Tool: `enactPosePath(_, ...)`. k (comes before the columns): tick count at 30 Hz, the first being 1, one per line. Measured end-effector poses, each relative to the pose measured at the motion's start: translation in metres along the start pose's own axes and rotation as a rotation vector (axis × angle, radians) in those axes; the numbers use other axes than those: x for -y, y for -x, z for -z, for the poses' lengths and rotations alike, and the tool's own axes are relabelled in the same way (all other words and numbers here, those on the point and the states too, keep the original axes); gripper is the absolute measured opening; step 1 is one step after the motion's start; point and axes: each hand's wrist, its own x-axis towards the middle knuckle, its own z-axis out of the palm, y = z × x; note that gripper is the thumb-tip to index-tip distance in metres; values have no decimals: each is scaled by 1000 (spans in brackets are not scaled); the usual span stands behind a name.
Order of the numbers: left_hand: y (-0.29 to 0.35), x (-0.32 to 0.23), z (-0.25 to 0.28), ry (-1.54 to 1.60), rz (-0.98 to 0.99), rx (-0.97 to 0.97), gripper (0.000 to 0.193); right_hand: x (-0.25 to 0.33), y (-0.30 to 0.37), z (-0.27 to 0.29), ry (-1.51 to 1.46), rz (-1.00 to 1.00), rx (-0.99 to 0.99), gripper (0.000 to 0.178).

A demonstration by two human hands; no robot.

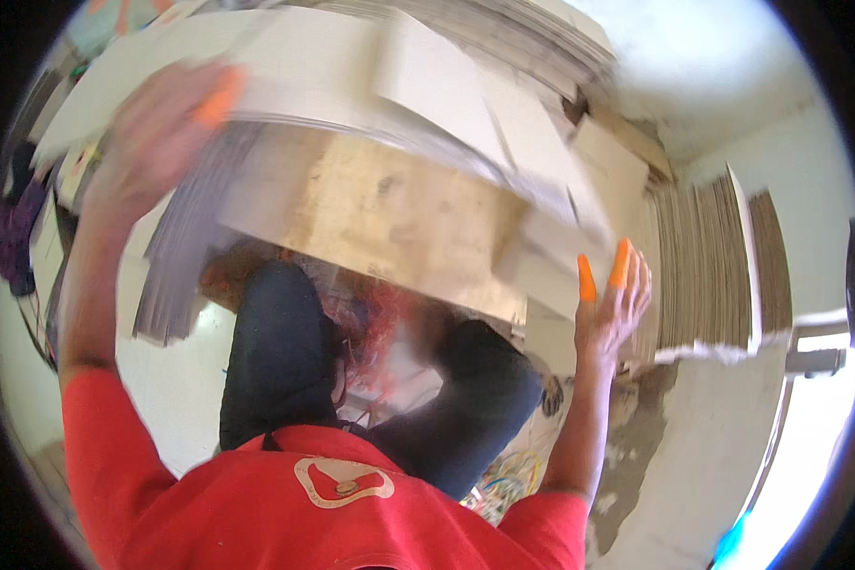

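A large pale cardboard sheet (294,57) spreads across the far side in front of me. My left hand (161,128), smeared by motion, is over its left part with an orange fingertip cover showing; its grip cannot be made out. On the right, my right hand (615,309) is raised with fingers apart, orange covers on thumb and forefinger. Beside it is a smaller pale sheet (546,252), blurred, and no grip on it shows. Between my hands lies a light wooden board (389,204) with dark stains. Another pale sheet (442,85) stands tilted beyond it.
A fanned stack of grey sheets (185,247) hangs by the board's left end. Upright cardboard stacks (703,266) stand at the right by the wall, with more flat stacks (541,33) at the back. Red stringy scraps (380,332) lie below, between my knees.
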Motion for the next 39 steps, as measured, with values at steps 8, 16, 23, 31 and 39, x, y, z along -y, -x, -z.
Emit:
enactPosePath(8,114,23,15,9,411,-109,30,-83,115,-81,352,-84,580,61)
enactPosePath(16,177,33,-22,-566,605,360,44,-66,50,-125,175,-565,437,81)
enactPosePath(23,140,-15,-54,-462,786,746,50,-41,30,-159,322,-598,636,102)
enactPosePath(31,72,-69,-82,28,542,151,49,-133,41,-68,340,-705,819,82)
enactPosePath(39,-3,-207,-157,678,515,162,37,-134,54,-47,171,-705,521,42)
